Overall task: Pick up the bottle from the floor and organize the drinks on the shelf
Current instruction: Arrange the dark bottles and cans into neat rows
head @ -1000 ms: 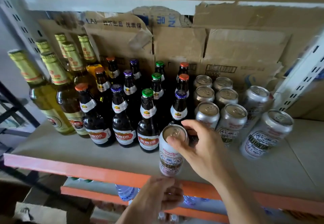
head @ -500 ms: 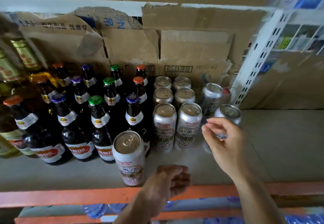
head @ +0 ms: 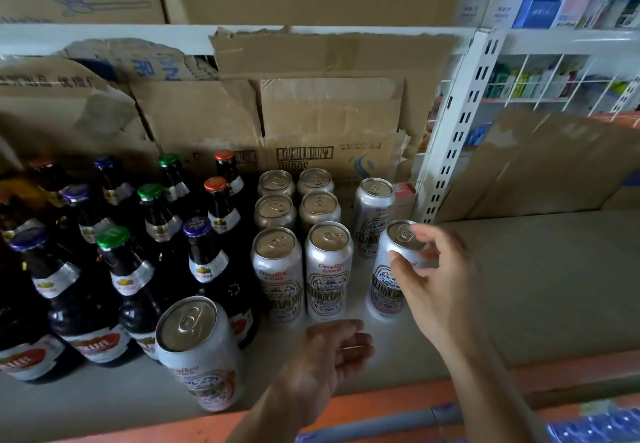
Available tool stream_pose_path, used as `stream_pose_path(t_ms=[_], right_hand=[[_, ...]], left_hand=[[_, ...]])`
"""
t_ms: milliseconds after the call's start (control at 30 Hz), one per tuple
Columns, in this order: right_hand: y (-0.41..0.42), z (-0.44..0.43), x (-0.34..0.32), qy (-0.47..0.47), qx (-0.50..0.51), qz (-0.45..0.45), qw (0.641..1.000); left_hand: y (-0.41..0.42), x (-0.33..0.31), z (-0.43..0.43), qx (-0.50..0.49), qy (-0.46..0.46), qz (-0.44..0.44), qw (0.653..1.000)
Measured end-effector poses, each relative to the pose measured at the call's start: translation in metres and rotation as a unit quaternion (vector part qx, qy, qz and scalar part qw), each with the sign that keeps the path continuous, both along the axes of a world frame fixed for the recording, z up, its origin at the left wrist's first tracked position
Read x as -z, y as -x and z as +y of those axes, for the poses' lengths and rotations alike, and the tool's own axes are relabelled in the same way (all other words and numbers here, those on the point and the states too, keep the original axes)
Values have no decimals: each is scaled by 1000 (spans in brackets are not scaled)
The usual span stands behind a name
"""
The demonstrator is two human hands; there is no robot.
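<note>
Lining up cans: right hand [head: 437, 280] pinches the end can [head: 385, 285] by its rim, left hand [head: 327, 356] loose and empty; next, nudge it flush.

Torn cardboard boxes [head: 329, 113] line the back; beside them, a white slotted upright [head: 460, 124] borders a wire rack [head: 554, 79] of small packages.

"chong qing" in red on white cans [head: 330, 266]; upside-down "300ml" on cardboard box [head: 329, 113]

Dimly lit shelving: grey shelf board [head: 540, 286] with orange front rail [head: 391, 408], torn cardboard [head: 329, 113] lining its back, white perforated upright [head: 460, 124], and a wire rack [head: 554, 79] of what appear to be small boxed goods.
</note>
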State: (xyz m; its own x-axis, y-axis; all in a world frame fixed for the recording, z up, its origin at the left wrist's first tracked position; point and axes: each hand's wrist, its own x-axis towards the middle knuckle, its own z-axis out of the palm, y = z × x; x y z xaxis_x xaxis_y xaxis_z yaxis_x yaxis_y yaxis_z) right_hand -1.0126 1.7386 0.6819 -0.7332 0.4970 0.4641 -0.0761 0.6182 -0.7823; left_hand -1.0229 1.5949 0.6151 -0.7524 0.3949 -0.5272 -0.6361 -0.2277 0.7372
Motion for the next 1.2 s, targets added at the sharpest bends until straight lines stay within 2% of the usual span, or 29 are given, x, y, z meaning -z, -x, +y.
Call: stream_pose_path(t_ms=[367,767,1100,1200], right_hand=[[23,12,10,-60,21,-38,997],[30,15,25,-26,1,-58,998],[19,21,23,5,-52,-38,998],[11,22,24,17,-40,-23,999]], left_hand=[[7,7,0,-6,-9,0,1000],[4,20,-11,-29,3,-16,999],[2,22,-13,-72,10,-35,997],[2,22,-14,-71,7,-33,997]])
